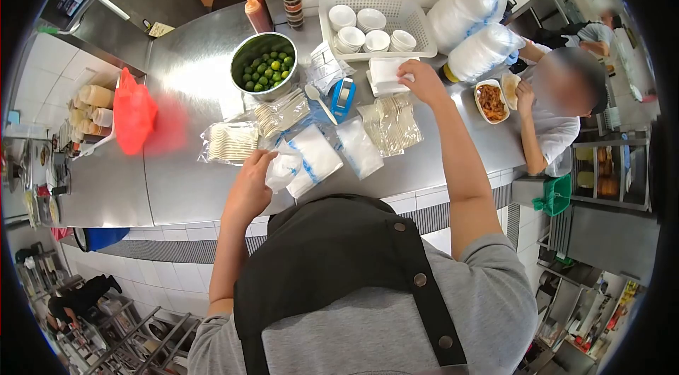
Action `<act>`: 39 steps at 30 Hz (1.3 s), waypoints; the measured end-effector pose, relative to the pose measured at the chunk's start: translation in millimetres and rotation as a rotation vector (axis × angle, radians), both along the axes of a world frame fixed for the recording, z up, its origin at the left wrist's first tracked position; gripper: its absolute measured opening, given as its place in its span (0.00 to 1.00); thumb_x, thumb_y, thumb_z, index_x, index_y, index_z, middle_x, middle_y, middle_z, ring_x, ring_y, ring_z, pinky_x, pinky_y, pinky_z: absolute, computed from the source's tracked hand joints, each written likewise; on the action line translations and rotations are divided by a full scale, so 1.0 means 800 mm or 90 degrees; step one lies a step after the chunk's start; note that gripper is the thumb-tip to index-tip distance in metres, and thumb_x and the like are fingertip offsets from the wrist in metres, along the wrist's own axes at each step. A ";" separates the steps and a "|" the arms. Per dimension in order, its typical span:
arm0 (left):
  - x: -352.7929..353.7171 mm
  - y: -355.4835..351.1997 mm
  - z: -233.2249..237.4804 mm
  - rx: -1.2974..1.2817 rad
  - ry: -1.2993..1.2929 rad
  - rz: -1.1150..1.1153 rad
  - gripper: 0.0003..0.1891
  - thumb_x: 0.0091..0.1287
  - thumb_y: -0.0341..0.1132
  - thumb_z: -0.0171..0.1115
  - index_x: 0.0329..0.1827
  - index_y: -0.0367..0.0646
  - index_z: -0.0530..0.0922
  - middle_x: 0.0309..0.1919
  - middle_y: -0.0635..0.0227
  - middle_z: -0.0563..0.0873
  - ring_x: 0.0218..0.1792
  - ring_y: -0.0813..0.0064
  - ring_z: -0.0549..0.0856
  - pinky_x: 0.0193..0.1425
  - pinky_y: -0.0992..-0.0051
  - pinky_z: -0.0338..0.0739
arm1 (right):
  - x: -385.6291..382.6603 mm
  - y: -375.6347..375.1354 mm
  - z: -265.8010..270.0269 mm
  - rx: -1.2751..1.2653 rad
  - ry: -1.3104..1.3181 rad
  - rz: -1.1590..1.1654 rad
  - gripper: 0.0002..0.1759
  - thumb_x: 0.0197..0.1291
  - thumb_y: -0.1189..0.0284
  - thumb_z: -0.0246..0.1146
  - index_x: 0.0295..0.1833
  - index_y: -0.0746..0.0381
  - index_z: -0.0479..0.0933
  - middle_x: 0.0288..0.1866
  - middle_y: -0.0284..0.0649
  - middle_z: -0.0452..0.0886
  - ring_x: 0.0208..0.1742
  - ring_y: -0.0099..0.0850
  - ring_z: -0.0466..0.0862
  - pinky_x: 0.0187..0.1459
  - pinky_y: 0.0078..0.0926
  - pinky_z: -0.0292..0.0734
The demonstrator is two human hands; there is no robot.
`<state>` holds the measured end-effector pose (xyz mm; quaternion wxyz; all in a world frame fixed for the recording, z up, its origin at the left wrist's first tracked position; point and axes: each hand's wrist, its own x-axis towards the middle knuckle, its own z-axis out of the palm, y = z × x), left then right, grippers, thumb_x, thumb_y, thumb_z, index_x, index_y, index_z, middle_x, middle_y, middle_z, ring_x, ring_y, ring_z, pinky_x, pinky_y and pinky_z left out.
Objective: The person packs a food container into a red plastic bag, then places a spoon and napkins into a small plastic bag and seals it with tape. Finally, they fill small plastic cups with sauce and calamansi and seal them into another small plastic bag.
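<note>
My left hand [254, 184] is closed on a crumpled, see-through plastic bag [284, 167] at the counter's near edge. Beside the bag lie packs of white plastic bags [315, 159] with blue print, and another such pack [359, 147]. Farther off, the fingers of my right hand [424, 82] pinch the edge of a white paper napkin on the napkin stack [385, 72]. Wrapped wooden cutlery [390, 124] lies below that hand. Left of it are a blue tape dispenser [343, 98] and a white plastic spoon [322, 104].
A metal bowl of green limes [236, 64] and sauce bottles [256, 7] stand at the back. A white basket [424, 28] holds small bowls. To the right, a co-worker [555, 120] is near a food container [491, 102]. A red bag [134, 113] hangs left.
</note>
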<state>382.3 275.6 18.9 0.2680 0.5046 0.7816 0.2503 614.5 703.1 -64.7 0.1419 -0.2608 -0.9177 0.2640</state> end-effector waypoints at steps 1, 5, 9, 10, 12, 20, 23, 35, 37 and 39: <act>0.001 0.001 0.000 -0.010 -0.005 -0.003 0.34 0.47 0.09 0.52 0.63 0.34 0.76 0.59 0.51 0.78 0.64 0.47 0.76 0.69 0.61 0.73 | -0.001 0.001 0.000 -0.002 -0.002 0.005 0.09 0.56 0.74 0.71 0.42 0.64 0.83 0.48 0.44 0.85 0.50 0.46 0.84 0.55 0.40 0.78; 0.000 0.002 -0.005 -0.013 -0.020 -0.021 0.35 0.46 0.09 0.52 0.63 0.33 0.76 0.59 0.49 0.78 0.64 0.46 0.77 0.70 0.61 0.73 | -0.001 0.009 -0.003 -0.001 -0.012 0.020 0.08 0.57 0.75 0.70 0.42 0.65 0.83 0.48 0.45 0.85 0.51 0.46 0.84 0.55 0.39 0.78; -0.002 0.002 -0.010 -0.005 -0.018 -0.030 0.34 0.46 0.09 0.52 0.63 0.32 0.75 0.59 0.49 0.78 0.64 0.46 0.77 0.69 0.61 0.73 | -0.006 0.010 -0.007 0.017 -0.022 -0.024 0.08 0.59 0.75 0.67 0.42 0.67 0.80 0.46 0.48 0.85 0.51 0.46 0.85 0.54 0.39 0.80; -0.002 0.003 -0.010 -0.005 -0.021 -0.027 0.34 0.46 0.09 0.52 0.63 0.32 0.75 0.59 0.49 0.78 0.64 0.46 0.77 0.69 0.60 0.73 | -0.008 0.009 -0.007 -0.010 -0.008 -0.035 0.08 0.59 0.75 0.67 0.42 0.67 0.79 0.46 0.48 0.84 0.50 0.46 0.85 0.53 0.40 0.80; -0.003 0.004 -0.007 -0.009 -0.020 -0.030 0.34 0.46 0.09 0.52 0.62 0.32 0.75 0.59 0.49 0.78 0.64 0.46 0.77 0.69 0.60 0.73 | -0.010 0.005 -0.003 -0.062 0.020 -0.057 0.08 0.58 0.75 0.67 0.41 0.67 0.78 0.44 0.49 0.84 0.49 0.47 0.85 0.51 0.40 0.81; -0.007 0.005 -0.012 -0.011 -0.030 -0.032 0.33 0.47 0.09 0.52 0.62 0.32 0.75 0.57 0.50 0.78 0.63 0.46 0.77 0.68 0.60 0.74 | -0.009 -0.004 0.010 0.008 -0.008 -0.060 0.07 0.54 0.75 0.68 0.38 0.66 0.79 0.42 0.48 0.84 0.48 0.45 0.85 0.51 0.38 0.82; -0.008 0.005 -0.012 -0.007 -0.035 -0.031 0.33 0.47 0.09 0.52 0.61 0.32 0.76 0.57 0.50 0.78 0.63 0.46 0.77 0.67 0.60 0.74 | -0.007 0.009 -0.006 -0.075 0.035 -0.072 0.07 0.54 0.74 0.70 0.36 0.65 0.82 0.42 0.45 0.85 0.47 0.41 0.86 0.50 0.35 0.81; -0.009 -0.001 -0.023 -0.008 -0.045 -0.018 0.33 0.47 0.10 0.52 0.61 0.33 0.76 0.58 0.50 0.78 0.62 0.46 0.77 0.66 0.60 0.74 | 0.001 0.034 -0.018 -0.269 0.054 -0.126 0.08 0.60 0.74 0.72 0.40 0.67 0.83 0.46 0.38 0.87 0.46 0.26 0.85 0.52 0.26 0.80; -0.009 -0.001 -0.021 -0.002 -0.043 -0.019 0.33 0.47 0.10 0.53 0.62 0.33 0.76 0.58 0.50 0.78 0.62 0.46 0.77 0.66 0.60 0.75 | -0.003 0.032 -0.018 -0.221 0.108 -0.166 0.07 0.62 0.74 0.70 0.41 0.66 0.81 0.43 0.37 0.86 0.43 0.26 0.84 0.50 0.25 0.79; -0.009 0.001 -0.009 -0.017 -0.062 -0.001 0.33 0.48 0.10 0.53 0.63 0.34 0.75 0.60 0.50 0.77 0.63 0.45 0.77 0.66 0.60 0.75 | -0.007 0.024 -0.018 -0.147 0.217 -0.213 0.06 0.63 0.75 0.66 0.42 0.66 0.80 0.38 0.36 0.85 0.39 0.28 0.84 0.47 0.25 0.78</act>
